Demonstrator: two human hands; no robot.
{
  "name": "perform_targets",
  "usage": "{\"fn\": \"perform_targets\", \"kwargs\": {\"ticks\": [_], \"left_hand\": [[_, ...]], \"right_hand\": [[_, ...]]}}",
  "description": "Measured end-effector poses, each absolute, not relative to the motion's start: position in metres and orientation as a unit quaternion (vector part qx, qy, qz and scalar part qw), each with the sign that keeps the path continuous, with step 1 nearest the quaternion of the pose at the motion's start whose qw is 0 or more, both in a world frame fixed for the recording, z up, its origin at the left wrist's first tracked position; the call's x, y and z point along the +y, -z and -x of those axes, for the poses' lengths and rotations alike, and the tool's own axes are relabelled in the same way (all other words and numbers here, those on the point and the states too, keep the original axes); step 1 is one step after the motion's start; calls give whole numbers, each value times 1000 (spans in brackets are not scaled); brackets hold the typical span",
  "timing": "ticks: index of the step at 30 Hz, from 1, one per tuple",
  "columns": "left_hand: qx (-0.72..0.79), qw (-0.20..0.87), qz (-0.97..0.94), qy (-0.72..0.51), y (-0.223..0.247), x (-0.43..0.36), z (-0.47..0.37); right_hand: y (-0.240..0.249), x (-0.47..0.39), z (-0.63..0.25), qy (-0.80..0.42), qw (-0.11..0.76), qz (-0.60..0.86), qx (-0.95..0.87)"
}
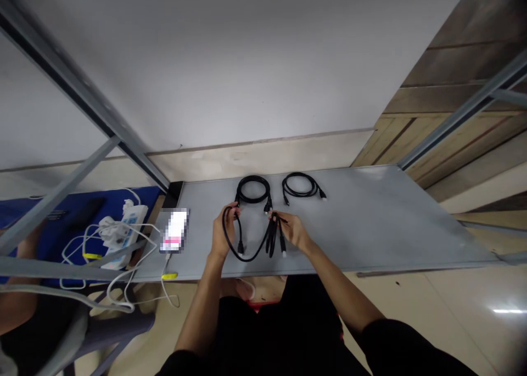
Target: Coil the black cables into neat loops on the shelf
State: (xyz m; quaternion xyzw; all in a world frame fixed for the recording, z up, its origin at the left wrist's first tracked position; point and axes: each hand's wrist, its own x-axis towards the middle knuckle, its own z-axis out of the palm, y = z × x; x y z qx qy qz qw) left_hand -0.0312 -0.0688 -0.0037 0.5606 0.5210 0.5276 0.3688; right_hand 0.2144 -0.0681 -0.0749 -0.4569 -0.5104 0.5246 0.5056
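Holds a black cable (247, 260) over the grey desk (370, 228), near its front edge, with the fingers of the left hand (222, 234) pinching the looped portion and the fingers of the right hand (295, 230) pinching the top of the gathered portion, a connector hanging near each hand. Located on the desk beyond the hands: a larger coil (269, 189) and, to its right, a smaller coil (300, 195); at the left end, a lit phone (175, 230) with a white cord (166, 265).
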Motion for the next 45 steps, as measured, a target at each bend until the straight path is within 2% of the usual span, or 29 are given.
{"fn": "perform_targets", "kwargs": {"ticks": [4,8,13,21,27,31,34,37,41,45], "left_hand": [[534,464,-522,-477,12,-75,19],[526,495,-501,-477,14,-75,20],[549,480,-478,-490,8,-72,34],[554,375,-463,-581,-11,-68,58],[562,382,-429,-595,-16,-71,58],[578,443,-448,-519,-6,-77,33],[574,463,-489,-466,3,-81,13],[540,458,-557,-435,6,-83,9],[462,528,-607,-373,6,-85,21],[433,555,-608,-367,5,-88,31]], "right_hand": [[71,-67,-216,-531,487,473,-507],[67,-67,-228,-530,506,474,-489],[61,-62,-249,-465,549,499,-482],[55,-57,-285,-462,609,536,-357],[50,-63,-291,-426,587,574,-379],[49,-70,-256,-457,539,557,-437],[48,-77,-220,-475,548,535,-434],[48,-84,-196,-435,537,533,-489],[51,-95,-187,-400,504,519,-563],[57,-105,-188,-408,447,466,-645]]}}
